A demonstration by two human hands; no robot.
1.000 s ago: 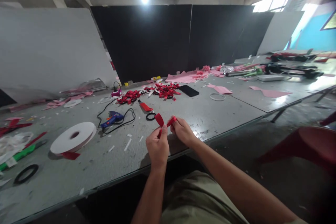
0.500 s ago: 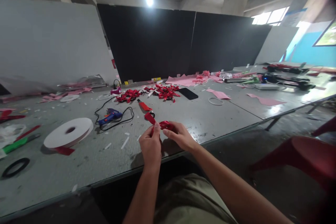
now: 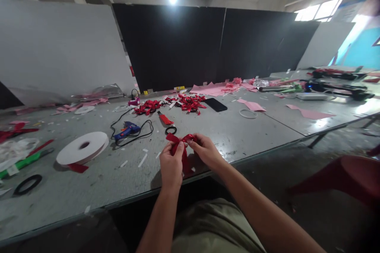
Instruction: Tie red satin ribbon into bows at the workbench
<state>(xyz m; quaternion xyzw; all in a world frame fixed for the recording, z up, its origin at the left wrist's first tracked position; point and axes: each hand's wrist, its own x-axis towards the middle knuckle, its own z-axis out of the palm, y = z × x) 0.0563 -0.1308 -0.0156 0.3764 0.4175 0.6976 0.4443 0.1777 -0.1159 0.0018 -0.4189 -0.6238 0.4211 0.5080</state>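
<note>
Both my hands hold a red ribbon bow (image 3: 181, 144) just above the near edge of the grey table (image 3: 237, 130). My left hand (image 3: 171, 165) pinches its left loop and the tail that hangs down between the hands. My right hand (image 3: 204, 150) pinches the right loop. A black ring (image 3: 171, 130) lies on the table just beyond the bow. Past it are a red-handled cutter (image 3: 165, 119) and a blue glue gun (image 3: 127, 130) with a black cord.
A white tape roll (image 3: 82, 148) lies at the left with a red strip under it. Piles of red bows (image 3: 184, 102) and a black phone (image 3: 215, 104) sit farther back. Pink paper scraps (image 3: 251, 105) lie at the right. A red chair (image 3: 341, 176) stands right of me.
The ribbon has gone from two raised loops to a spread bow with a tail hanging down. My hands have dropped a little toward the table edge.
</note>
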